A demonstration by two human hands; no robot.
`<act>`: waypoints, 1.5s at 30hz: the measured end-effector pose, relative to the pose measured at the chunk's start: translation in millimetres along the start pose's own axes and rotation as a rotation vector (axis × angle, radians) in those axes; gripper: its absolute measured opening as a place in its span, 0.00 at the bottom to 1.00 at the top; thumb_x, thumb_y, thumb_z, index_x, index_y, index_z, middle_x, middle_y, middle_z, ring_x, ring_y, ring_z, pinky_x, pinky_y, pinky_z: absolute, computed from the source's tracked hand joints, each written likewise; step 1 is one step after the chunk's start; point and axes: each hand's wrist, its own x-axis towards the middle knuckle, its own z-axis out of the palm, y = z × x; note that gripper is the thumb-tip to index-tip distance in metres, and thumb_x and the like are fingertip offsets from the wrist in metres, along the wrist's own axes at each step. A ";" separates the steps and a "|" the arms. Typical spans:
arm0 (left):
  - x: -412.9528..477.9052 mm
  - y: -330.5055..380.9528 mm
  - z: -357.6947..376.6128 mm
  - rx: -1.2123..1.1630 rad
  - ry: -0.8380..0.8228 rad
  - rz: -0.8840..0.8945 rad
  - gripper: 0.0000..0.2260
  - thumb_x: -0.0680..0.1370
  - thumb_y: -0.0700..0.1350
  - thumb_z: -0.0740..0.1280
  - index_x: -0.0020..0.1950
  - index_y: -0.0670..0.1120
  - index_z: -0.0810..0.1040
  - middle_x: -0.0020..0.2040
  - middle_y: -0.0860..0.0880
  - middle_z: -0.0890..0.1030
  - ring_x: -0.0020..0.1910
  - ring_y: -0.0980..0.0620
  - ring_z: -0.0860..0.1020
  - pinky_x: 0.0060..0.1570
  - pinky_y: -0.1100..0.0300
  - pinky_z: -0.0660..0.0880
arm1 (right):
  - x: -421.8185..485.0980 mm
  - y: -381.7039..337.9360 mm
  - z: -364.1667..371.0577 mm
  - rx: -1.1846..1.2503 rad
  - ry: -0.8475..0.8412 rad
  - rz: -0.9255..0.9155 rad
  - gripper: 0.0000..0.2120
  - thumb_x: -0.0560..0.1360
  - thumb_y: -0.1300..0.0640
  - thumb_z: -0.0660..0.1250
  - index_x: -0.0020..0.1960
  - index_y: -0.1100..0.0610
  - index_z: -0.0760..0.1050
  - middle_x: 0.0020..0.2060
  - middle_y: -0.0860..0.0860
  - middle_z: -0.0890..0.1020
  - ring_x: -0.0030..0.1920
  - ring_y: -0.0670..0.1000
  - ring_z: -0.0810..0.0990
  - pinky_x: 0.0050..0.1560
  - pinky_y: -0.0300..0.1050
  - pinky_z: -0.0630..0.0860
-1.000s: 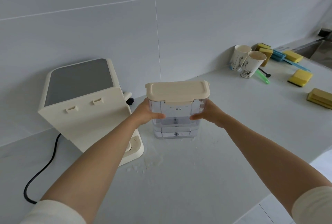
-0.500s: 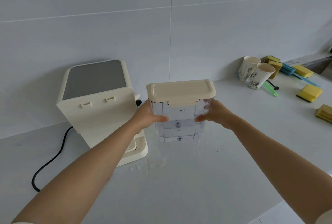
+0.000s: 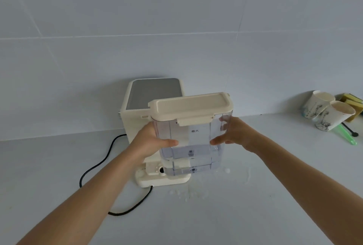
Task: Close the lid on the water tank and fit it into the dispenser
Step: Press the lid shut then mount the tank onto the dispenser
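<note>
Water tank [image 3: 189, 142], lid [image 3: 191, 107] closed, is held clear of the worktop [image 3: 255, 195] over the dispenser [image 3: 137, 119] base, fingers of left hand [image 3: 151, 142] and right hand [image 3: 235, 134] clasped around its sides.

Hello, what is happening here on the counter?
A person holds a clear water tank between the left hand and the right hand, with its cream lid closed. The tank is in front of the cream dispenser, above its base, not seated yet. Water drops lie on the counter.
</note>
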 end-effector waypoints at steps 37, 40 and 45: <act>6.1 -31.4 -71.3 -0.018 0.159 -0.180 0.26 0.59 0.29 0.76 0.56 0.39 0.78 0.53 0.43 0.82 0.54 0.45 0.79 0.52 0.58 0.72 | 29.2 -31.9 81.5 0.055 -0.082 -0.151 0.33 0.61 0.70 0.74 0.57 0.48 0.65 0.56 0.51 0.75 0.61 0.56 0.72 0.63 0.52 0.70; 4.3 -32.5 -70.1 0.011 0.150 -0.194 0.20 0.61 0.30 0.76 0.50 0.42 0.78 0.40 0.50 0.79 0.44 0.49 0.77 0.40 0.63 0.71 | 30.8 -27.9 83.8 0.041 -0.087 -0.143 0.33 0.61 0.70 0.74 0.58 0.48 0.65 0.57 0.51 0.75 0.61 0.56 0.72 0.64 0.52 0.69; 5.0 -38.1 -66.0 -0.018 0.137 -0.175 0.19 0.63 0.29 0.75 0.46 0.45 0.73 0.32 0.55 0.69 0.33 0.58 0.69 0.32 0.67 0.65 | 33.5 -21.7 86.3 0.036 -0.085 -0.124 0.34 0.61 0.69 0.75 0.58 0.48 0.64 0.59 0.52 0.75 0.62 0.57 0.72 0.64 0.52 0.69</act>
